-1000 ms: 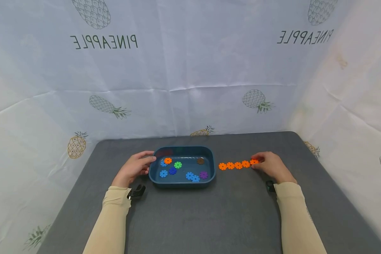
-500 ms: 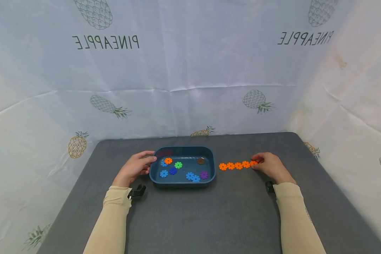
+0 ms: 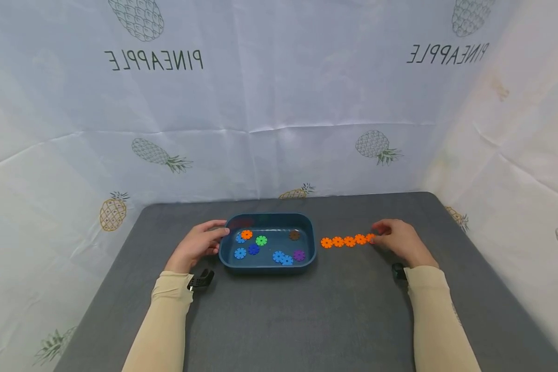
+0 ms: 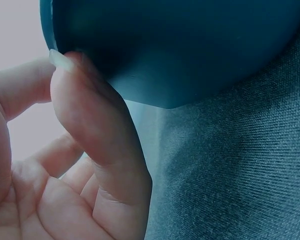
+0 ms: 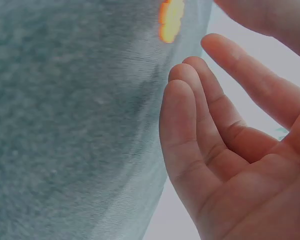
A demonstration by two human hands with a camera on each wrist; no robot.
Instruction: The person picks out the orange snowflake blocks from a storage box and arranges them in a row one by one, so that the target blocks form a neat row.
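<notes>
In the head view a dark blue tray [image 3: 267,269] stands on the table. My left hand [image 3: 199,245] pinches its left rim; in the left wrist view the thumb [image 4: 92,107] presses the tray wall [image 4: 190,60]. To the tray's right lies a row of several orange notched plastic discs [image 3: 349,241], set edge to edge. Beside the last orange disc [image 3: 370,238], at the row's right end, is my right hand [image 3: 403,242]. The right wrist view shows its fingers [image 5: 178,115] extended and apart from an orange piece [image 5: 170,20], with nothing between them.
Inside the tray lie several loose discs: a green disc [image 3: 261,241], a brown disc [image 3: 295,235], a purple disc [image 3: 299,256], another orange disc [image 3: 246,234] and several blue discs [image 3: 240,253]. The grey table [image 3: 283,325] meets a pineapple-print curtain [image 3: 279,160] behind.
My right hand has shifted slightly right and let go of the last orange disc, which stays in the row. The left hand and tray hold still.
</notes>
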